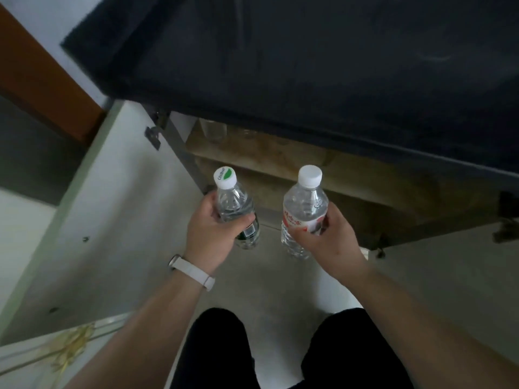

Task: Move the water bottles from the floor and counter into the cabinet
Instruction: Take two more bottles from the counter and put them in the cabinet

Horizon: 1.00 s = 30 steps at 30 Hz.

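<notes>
Your knees (283, 352) in dark trousers are sitting at the bottom of the view, nearest the camera, with your bare forearms reaching forward above them. Your left hand (209, 228) is wrapping its fingers (244, 220) around the green-labelled bottle (234, 204), gripping it at mid-body, so the white cap with the green leaf mark is pointing up toward you. A white wristband (192, 272) is sitting on that wrist. Your right hand (330, 237) is closing its fingers around the red-labelled bottle (304, 209), thumb lying across the label, its plain white cap also pointing up. The two bottles are hanging side by side, near each other but apart, above the pale floor (275, 276) and just in front of the open cabinet (309, 175). The cabinet door (106, 209) is swinging wide to your left. Inside, on the wooden shelf, some clear containers are showing faintly, too blurred to identify. The dark counter (323, 66) is overhanging the cabinet.
</notes>
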Motion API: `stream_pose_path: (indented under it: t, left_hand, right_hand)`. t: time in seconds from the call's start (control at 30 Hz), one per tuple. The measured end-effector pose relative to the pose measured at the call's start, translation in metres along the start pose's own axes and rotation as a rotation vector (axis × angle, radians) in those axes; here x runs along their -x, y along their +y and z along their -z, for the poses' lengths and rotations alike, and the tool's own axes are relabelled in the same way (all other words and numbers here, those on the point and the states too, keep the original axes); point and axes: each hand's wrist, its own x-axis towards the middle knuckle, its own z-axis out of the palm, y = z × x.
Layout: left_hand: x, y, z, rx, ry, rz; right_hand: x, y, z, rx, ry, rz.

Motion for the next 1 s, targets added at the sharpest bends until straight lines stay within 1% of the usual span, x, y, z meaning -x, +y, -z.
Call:
stream_pose_path:
  t: [0.23,0.33,0.47,0.63,0.8,1.0]
  left_hand:
    - [-0.075,-0.100,-0.041,0.051,0.042,-0.067]
    - [-0.101,-0.128,-0.051,0.077,0.058,-0.104]
    - [-0.126,-0.146,-0.054,0.103,0.089,-0.157]
    - [-0.145,-0.133,-0.044,0.093,0.101,-0.237]
    - [-0.158,-0.092,-0.034,0.074,0.116,-0.318]
    - [-0.175,-0.045,-0.031,0.100,0.122,-0.405]
  right_hand:
    - [-0.098,0.086,-0.040,-0.070,0.016,0.111]
    - [-0.130,0.103,-0.053,-0.100,0.021,0.169]
    - [-0.160,0.112,-0.065,-0.111,0.011,0.253]
    - [-0.177,0.098,-0.064,-0.103,-0.019,0.339]
    - [-0.188,0.068,-0.054,-0.061,-0.029,0.421]
    - [-0.202,0.035,-0.035,-0.005,0.017,0.491]
